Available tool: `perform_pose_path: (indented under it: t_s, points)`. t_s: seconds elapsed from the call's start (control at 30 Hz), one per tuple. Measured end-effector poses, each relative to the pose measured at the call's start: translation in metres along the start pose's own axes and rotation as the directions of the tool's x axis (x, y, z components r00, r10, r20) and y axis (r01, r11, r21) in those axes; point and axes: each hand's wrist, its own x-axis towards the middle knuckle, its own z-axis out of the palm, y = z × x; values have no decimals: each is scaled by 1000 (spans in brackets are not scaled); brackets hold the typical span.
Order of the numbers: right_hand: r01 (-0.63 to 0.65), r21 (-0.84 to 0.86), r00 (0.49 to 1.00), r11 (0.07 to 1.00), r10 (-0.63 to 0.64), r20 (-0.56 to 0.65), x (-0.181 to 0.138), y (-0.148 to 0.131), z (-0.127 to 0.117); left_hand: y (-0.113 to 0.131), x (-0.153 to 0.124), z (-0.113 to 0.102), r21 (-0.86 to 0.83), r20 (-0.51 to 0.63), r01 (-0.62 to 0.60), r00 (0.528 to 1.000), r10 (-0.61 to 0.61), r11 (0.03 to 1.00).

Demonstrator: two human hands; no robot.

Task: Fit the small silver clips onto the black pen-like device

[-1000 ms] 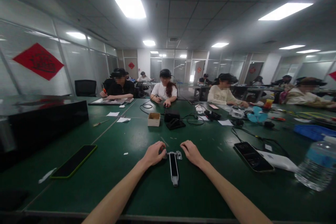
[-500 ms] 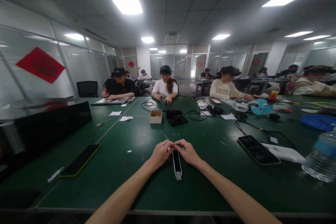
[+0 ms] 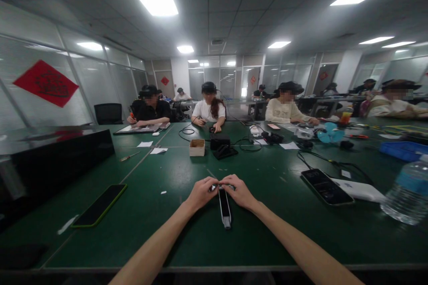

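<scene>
A slim pen-shaped device (image 3: 225,207) with a long dark face, pale rim and grey tip lies on the green table, its tip pointing toward me. My left hand (image 3: 202,193) and my right hand (image 3: 238,191) meet above its far end, fingers bent and pinched close together. A small whitish bit shows by the left fingertips. Whatever the fingertips grip there is too small and covered to name. Just beyond the hands lies a thin pale strip (image 3: 211,173).
At the left lies a phone with a green edge (image 3: 99,206); at the right are a dark phone (image 3: 326,186), a white case (image 3: 359,190) and a water bottle (image 3: 408,193). A small open box (image 3: 197,148) stands ahead. Several people sit across the table.
My fingertips have shifted slightly at the device's far end, and a whitish bit shows more clearly by the left ones. The view has turned a little; the device still lies in place.
</scene>
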Motion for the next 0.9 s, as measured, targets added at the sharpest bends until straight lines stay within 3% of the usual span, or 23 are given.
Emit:
perform_pose_path:
  t_s: [0.4,0.67,0.9]
  points:
    - [16,-83,999,996,-18,-31,0,-3,1,4,2,-1,103,52,72,996,-77,992]
    - [-15,-89,998,996,10,-55,1,0,4,5,1,1,168,98,-54,994,38,984]
    - [-23,-98,998,995,18,-53,0,2,7,4,1,5,181,108,-59,993,40,982]
